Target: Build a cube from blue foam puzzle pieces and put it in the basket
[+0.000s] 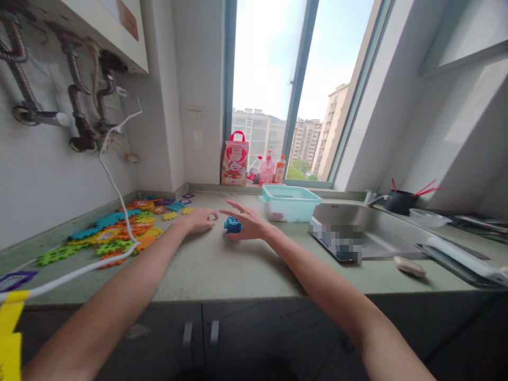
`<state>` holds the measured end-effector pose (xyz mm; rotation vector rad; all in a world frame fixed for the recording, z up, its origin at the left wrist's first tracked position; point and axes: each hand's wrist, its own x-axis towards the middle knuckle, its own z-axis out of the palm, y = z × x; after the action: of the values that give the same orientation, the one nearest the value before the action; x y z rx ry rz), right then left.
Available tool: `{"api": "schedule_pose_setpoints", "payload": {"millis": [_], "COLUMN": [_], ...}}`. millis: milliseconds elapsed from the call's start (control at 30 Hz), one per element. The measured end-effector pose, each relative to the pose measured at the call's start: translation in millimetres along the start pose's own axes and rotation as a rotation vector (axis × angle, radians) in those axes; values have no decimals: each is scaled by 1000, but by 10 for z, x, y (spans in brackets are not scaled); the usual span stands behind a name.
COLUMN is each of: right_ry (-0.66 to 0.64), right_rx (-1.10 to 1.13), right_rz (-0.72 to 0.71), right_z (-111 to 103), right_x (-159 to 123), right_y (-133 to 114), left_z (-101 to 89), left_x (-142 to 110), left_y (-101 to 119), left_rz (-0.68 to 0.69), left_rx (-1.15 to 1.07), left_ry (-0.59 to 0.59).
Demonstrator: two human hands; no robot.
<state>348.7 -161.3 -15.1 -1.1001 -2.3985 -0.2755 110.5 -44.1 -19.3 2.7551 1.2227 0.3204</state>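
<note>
A small blue piece (233, 225) with an openwork, block-like look sits over the middle of the counter. My right hand (251, 221) is around it, fingers stretched out and apart, the thumb low in front; whether the palm touches the piece is hidden. To the left, my left hand (199, 220) hovers near the counter with fingers loosely bent, a gap between them and the thumb, and nothing in it. Its nearest neighbours are small yellow pieces (170, 216) at the edge of a spread of colourful interlocking puzzle pieces (109, 232).
A white cable (126, 211) hangs across the puzzle pieces. Behind my right hand stands a light-blue plastic tub (291, 203). Farther right are a steel sink (381, 230), a dark flat device (337, 254) at its edge and a soap bar (409, 267). Bottles (267, 170) line the window.
</note>
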Motion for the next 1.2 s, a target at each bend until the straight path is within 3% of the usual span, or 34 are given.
{"api": "schedule_pose_setpoints", "payload": {"millis": [67,133,433,567,667,767,967,1067,1200], "right_ry": [-117,-154,-159,-147,-9,257,736,844,832], "right_rx": [73,119,69,-19,-109,-209,-392,-441,-453], "right_rz": [14,17,19,-54,-87,-24,348,445,474], "right_z": [42,68,127,42,-181,-489,-934,-978,-924], "right_x": [-1,-1,23,39,11,-99,-456,-566,-598], "right_y": [20,39,31,43,166,405,937,1106,1206], "left_z": [-3,-3,7,15,19,7,-29,-34,-32], "left_x": [-5,-6,-2,-3,-1,-6,-19,-23,-27], "left_y": [-3,-10,-4,-10,-15,1,51,52,45], "left_rz": [6,6,-19,-11,-19,-26,-37,-37,-35], "left_rx": [7,13,4,9,7,8,43,39,34], "left_ry": [3,7,7,12,8,3,-7,-7,-6]}}
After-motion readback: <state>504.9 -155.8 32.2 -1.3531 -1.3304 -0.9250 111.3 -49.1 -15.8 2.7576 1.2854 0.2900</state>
